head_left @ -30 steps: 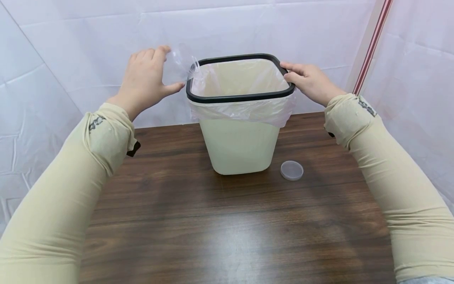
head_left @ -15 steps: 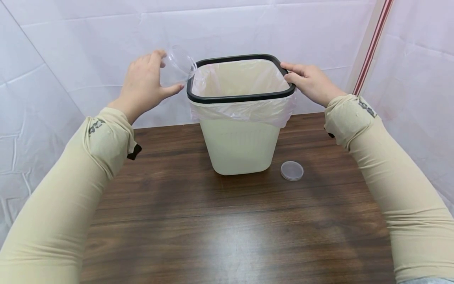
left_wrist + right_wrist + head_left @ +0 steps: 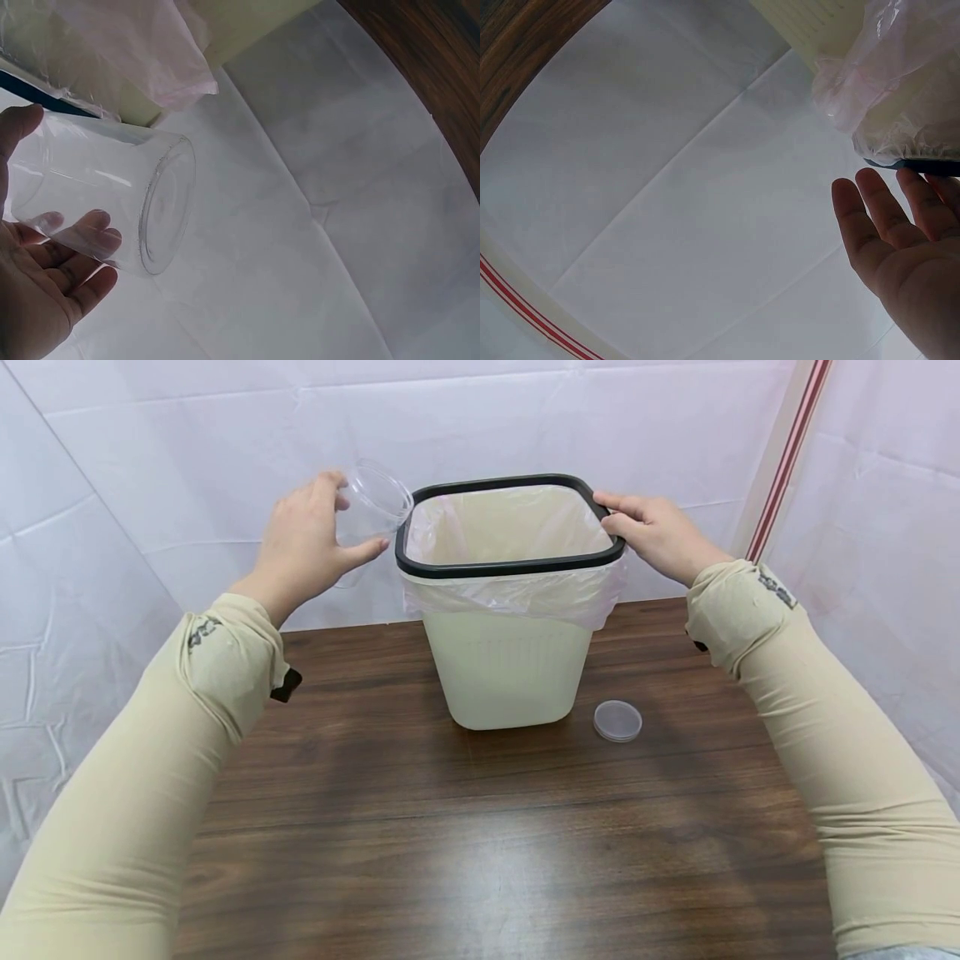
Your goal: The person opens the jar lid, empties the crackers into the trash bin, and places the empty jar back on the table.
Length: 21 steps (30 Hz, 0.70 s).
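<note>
In the head view my left hand (image 3: 303, 535) grips a clear plastic jar (image 3: 375, 497) between thumb and fingers. The jar is tilted, its open mouth facing the left edge of a pale trash can (image 3: 517, 668). Its round base (image 3: 169, 206) shows in the left wrist view, and nothing is visible inside. At the trash can's right corner my right hand (image 3: 660, 531) holds the black rim (image 3: 517, 566), thumb and forefinger over it. Other fingers (image 3: 855, 217) extend below the rim in the right wrist view. A pinkish clear bag (image 3: 517, 593) lines the trash can and folds over its outside.
A round clear lid (image 3: 617, 721) lies on the dark wood table (image 3: 480, 827), right of the trash can's base. White sheeting (image 3: 480, 418) covers the walls behind and beside. A red-striped strip (image 3: 791, 456) runs up the right corner.
My left hand has drawn the jar slightly left and down from the trash can's rim, and the jar is less tipped over. The right hand and the trash can stay put.
</note>
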Each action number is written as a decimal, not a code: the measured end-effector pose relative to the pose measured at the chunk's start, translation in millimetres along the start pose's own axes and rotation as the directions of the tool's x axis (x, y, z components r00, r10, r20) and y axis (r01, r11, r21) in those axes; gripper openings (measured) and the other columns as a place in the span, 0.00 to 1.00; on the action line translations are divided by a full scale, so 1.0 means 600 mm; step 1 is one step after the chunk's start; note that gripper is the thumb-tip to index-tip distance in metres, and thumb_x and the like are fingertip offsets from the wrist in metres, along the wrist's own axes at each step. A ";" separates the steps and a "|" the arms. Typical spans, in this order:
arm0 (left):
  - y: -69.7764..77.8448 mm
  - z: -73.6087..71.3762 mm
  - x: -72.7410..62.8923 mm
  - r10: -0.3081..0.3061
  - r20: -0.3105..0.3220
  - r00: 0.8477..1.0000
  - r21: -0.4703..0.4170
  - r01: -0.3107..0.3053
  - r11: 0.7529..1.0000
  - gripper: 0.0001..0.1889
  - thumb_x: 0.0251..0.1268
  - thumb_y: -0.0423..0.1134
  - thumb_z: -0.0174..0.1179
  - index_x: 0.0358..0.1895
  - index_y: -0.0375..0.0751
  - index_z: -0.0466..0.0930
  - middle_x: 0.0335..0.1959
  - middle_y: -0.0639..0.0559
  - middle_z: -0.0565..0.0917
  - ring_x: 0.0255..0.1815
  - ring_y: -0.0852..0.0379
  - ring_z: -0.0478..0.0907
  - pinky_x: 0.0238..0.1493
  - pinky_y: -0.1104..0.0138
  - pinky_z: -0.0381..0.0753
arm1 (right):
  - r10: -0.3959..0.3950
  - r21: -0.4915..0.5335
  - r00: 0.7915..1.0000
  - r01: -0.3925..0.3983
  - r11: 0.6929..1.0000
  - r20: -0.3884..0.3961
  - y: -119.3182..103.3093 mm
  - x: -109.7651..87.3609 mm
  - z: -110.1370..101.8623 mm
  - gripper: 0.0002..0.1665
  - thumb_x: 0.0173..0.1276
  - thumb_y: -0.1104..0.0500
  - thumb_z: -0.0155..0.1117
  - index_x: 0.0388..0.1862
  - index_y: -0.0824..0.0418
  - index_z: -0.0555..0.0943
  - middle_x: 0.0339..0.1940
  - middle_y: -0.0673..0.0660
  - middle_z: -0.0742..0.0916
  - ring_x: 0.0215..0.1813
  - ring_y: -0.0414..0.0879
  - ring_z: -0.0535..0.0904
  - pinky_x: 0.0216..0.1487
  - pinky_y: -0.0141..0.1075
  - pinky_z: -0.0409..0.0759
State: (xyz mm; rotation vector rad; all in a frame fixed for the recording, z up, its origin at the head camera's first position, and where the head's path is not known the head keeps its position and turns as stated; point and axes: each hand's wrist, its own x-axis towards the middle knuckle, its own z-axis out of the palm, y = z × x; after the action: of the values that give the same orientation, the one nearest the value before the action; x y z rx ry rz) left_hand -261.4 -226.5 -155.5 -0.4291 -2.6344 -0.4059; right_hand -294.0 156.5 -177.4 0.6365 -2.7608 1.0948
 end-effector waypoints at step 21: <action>-0.009 0.011 -0.006 -0.118 0.067 0.991 -0.169 0.128 0.977 0.44 0.62 0.56 0.61 0.71 0.33 0.52 0.64 0.35 0.73 0.66 0.37 0.68 0.68 0.47 0.65 | -0.004 0.016 1.000 0.004 1.000 0.006 0.001 0.001 0.001 0.32 0.73 0.49 0.42 0.74 0.54 0.61 0.76 0.54 0.64 0.78 0.50 0.56 0.75 0.49 0.57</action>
State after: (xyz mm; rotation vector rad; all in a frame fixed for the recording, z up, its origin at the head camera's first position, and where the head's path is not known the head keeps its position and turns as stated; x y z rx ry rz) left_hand -262.7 -229.9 -163.7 -0.3373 -2.7002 -0.6753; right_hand -294.7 156.0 -178.0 0.6479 -2.7576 1.1169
